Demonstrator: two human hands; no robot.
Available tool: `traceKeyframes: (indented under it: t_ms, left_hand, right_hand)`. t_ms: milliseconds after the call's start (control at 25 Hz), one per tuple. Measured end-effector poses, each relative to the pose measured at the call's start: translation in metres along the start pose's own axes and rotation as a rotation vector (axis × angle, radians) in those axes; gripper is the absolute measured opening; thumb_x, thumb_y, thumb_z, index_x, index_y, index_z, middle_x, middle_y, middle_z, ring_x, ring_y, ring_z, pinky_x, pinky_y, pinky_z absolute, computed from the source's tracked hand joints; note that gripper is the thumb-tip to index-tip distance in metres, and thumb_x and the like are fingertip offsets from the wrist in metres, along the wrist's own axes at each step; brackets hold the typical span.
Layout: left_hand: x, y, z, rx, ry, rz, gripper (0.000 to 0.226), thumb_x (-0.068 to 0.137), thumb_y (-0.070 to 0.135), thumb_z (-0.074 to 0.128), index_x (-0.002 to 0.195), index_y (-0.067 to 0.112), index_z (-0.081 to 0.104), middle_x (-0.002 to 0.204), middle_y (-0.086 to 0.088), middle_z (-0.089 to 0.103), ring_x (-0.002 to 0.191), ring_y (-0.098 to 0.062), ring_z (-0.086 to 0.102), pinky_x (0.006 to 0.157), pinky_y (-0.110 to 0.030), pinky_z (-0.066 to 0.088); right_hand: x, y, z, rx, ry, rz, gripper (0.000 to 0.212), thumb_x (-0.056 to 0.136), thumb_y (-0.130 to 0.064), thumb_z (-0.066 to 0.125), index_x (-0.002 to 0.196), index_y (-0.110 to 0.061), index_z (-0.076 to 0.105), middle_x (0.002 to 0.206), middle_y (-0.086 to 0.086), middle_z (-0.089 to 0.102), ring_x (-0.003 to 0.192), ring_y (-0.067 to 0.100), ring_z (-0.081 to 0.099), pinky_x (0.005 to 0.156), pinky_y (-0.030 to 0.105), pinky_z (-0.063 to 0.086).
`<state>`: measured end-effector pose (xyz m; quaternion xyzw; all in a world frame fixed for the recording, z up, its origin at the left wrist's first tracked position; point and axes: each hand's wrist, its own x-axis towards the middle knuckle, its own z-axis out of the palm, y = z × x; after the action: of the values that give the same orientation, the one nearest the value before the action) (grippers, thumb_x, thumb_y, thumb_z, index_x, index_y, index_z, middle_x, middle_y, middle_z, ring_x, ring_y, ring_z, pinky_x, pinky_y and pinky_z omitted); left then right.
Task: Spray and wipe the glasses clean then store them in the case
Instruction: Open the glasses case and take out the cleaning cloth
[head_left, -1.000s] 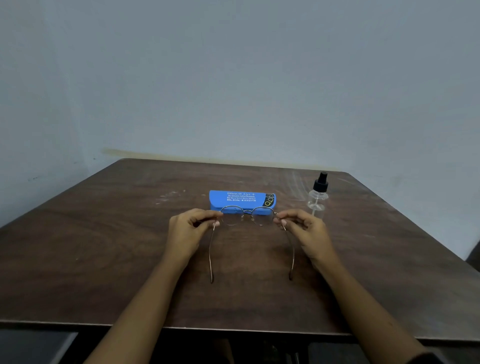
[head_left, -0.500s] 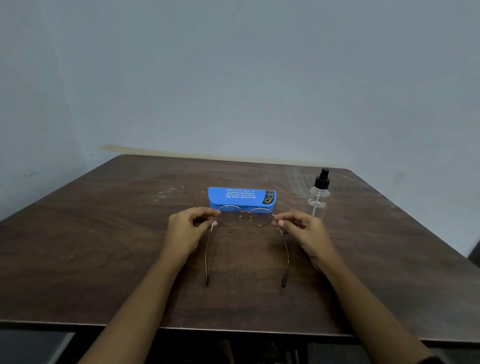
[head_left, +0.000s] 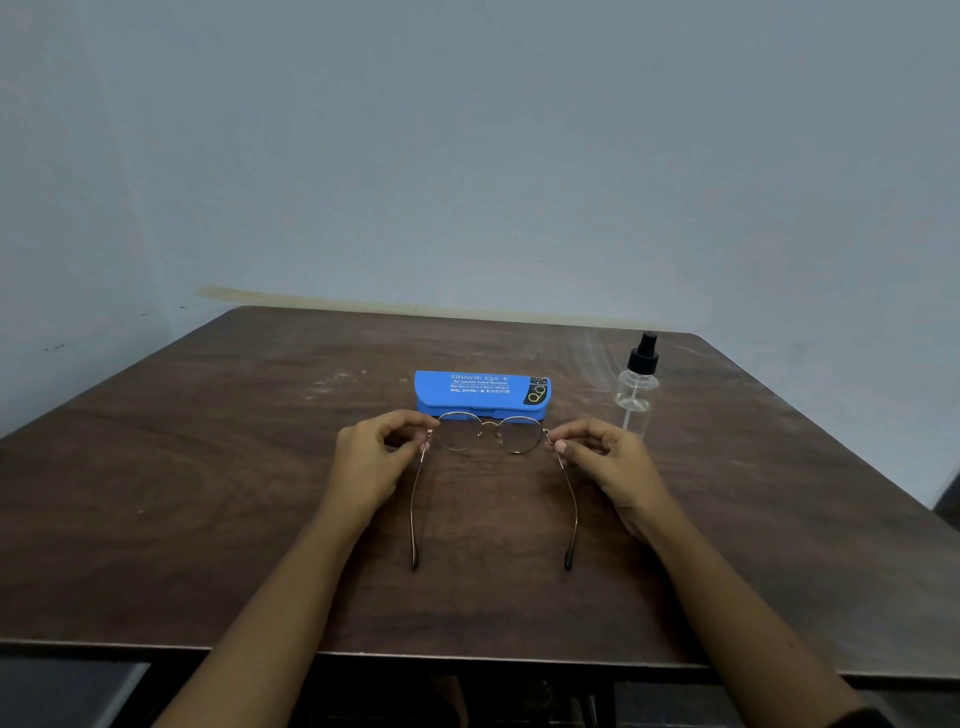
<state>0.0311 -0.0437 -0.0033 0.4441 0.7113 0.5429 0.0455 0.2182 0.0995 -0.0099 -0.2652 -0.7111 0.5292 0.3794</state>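
Note:
Thin round wire-framed glasses (head_left: 490, 435) sit unfolded over the table, lenses facing away, temples stretching back toward me. My left hand (head_left: 370, 462) pinches the left hinge and my right hand (head_left: 608, 464) pinches the right hinge. Just behind the lenses lies a closed blue case (head_left: 481, 392) with printed text on its lid. A clear spray bottle (head_left: 636, 388) with a black nozzle stands upright to the right of the case, close behind my right hand. No cloth is in sight.
The dark wooden table (head_left: 208, 493) reaches to a pale wall behind. Its front edge runs just below my forearms, and its right edge slants off at the far right.
The glasses and both hands have drifted slightly toward me and lower, away from the case. The case and bottle have not moved.

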Motion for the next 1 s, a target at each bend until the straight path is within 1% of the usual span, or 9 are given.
traceKeyframes:
  t_ms: [160, 320, 440, 520, 640, 720, 760, 880, 1000]
  left_hand:
    - [0.001, -0.001, 0.000, 0.000, 0.006, -0.002, 0.022, 0.075, -0.006, 0.063, 0.086, 0.012, 0.070, 0.066, 0.005, 0.063, 0.055, 0.012, 0.056, 0.054, -0.001, 0.041]
    - [0.001, -0.003, 0.001, 0.004, 0.003, -0.003, 0.021, 0.075, -0.006, 0.063, 0.083, 0.012, 0.070, 0.066, 0.005, 0.063, 0.058, 0.011, 0.056, 0.055, -0.001, 0.040]
    - [0.002, -0.006, 0.001, 0.033, 0.008, -0.014, 0.020, 0.076, -0.001, 0.064, 0.081, 0.018, 0.069, 0.068, 0.007, 0.064, 0.061, 0.012, 0.056, 0.053, -0.001, 0.040]
    - [0.002, -0.007, 0.002, 0.058, 0.019, -0.026, 0.022, 0.076, 0.003, 0.064, 0.079, 0.024, 0.069, 0.069, 0.010, 0.066, 0.060, 0.012, 0.056, 0.053, -0.003, 0.041]
    - [0.002, -0.008, 0.001, 0.086, 0.067, -0.042, 0.025, 0.077, 0.007, 0.062, 0.076, 0.031, 0.068, 0.070, 0.010, 0.068, 0.059, 0.006, 0.056, 0.052, -0.015, 0.046]
    - [0.004, -0.009, 0.001, 0.089, 0.136, -0.033, 0.024, 0.078, 0.009, 0.059, 0.079, 0.032, 0.067, 0.074, 0.007, 0.069, 0.065, 0.000, 0.059, 0.059, -0.023, 0.049]
    - [0.006, -0.010, 0.002, 0.074, 0.175, -0.023, 0.022, 0.079, 0.009, 0.059, 0.083, 0.029, 0.067, 0.078, 0.005, 0.070, 0.070, -0.005, 0.061, 0.065, -0.024, 0.048]
    - [0.016, -0.015, 0.003, 0.012, 0.256, 0.013, 0.021, 0.081, 0.003, 0.057, 0.094, 0.015, 0.067, 0.092, -0.004, 0.070, 0.076, -0.016, 0.060, 0.071, -0.025, 0.043]
    - [0.035, -0.021, 0.006, 0.045, 0.256, 0.026, 0.023, 0.081, 0.002, 0.058, 0.101, 0.010, 0.065, 0.103, -0.009, 0.067, 0.081, -0.017, 0.057, 0.074, -0.026, 0.041]
  right_hand:
    - [0.000, 0.001, -0.001, 0.003, 0.002, -0.009, 0.012, 0.081, 0.006, 0.058, 0.089, 0.000, 0.065, 0.081, 0.009, 0.066, 0.063, -0.002, 0.060, 0.062, 0.009, 0.050]
    - [0.000, 0.001, -0.001, 0.005, 0.001, -0.015, 0.014, 0.082, 0.004, 0.059, 0.085, -0.007, 0.066, 0.083, 0.013, 0.066, 0.070, 0.008, 0.060, 0.063, 0.010, 0.050]
    - [-0.001, 0.000, -0.001, 0.004, -0.006, -0.016, 0.015, 0.083, 0.004, 0.057, 0.084, -0.008, 0.066, 0.082, 0.012, 0.065, 0.065, 0.003, 0.058, 0.062, 0.010, 0.049]
    - [-0.001, 0.000, 0.000, -0.001, -0.005, -0.019, 0.016, 0.083, 0.003, 0.057, 0.085, -0.010, 0.066, 0.082, 0.012, 0.065, 0.066, 0.007, 0.057, 0.062, 0.011, 0.048]
    - [-0.001, 0.000, 0.000, 0.009, 0.027, -0.027, 0.023, 0.085, 0.003, 0.054, 0.081, -0.016, 0.066, 0.083, 0.010, 0.066, 0.073, 0.015, 0.058, 0.068, 0.018, 0.050]
    - [0.001, 0.001, 0.000, -0.059, 0.089, -0.072, 0.029, 0.085, 0.002, 0.053, 0.079, -0.023, 0.065, 0.083, 0.004, 0.068, 0.078, 0.016, 0.060, 0.075, 0.026, 0.050]
    - [0.002, 0.001, -0.001, -0.128, 0.127, -0.122, 0.030, 0.085, 0.003, 0.053, 0.079, -0.025, 0.065, 0.083, -0.001, 0.068, 0.079, 0.011, 0.062, 0.076, 0.024, 0.050]
    - [0.005, 0.000, 0.000, -0.352, 0.234, -0.329, 0.026, 0.085, 0.005, 0.051, 0.090, -0.016, 0.067, 0.086, -0.008, 0.066, 0.084, -0.005, 0.060, 0.075, 0.003, 0.043]
    - [0.017, 0.001, 0.000, -0.487, 0.241, -0.473, 0.028, 0.083, 0.001, 0.045, 0.101, -0.007, 0.066, 0.101, -0.005, 0.063, 0.097, -0.004, 0.052, 0.081, -0.003, 0.036]
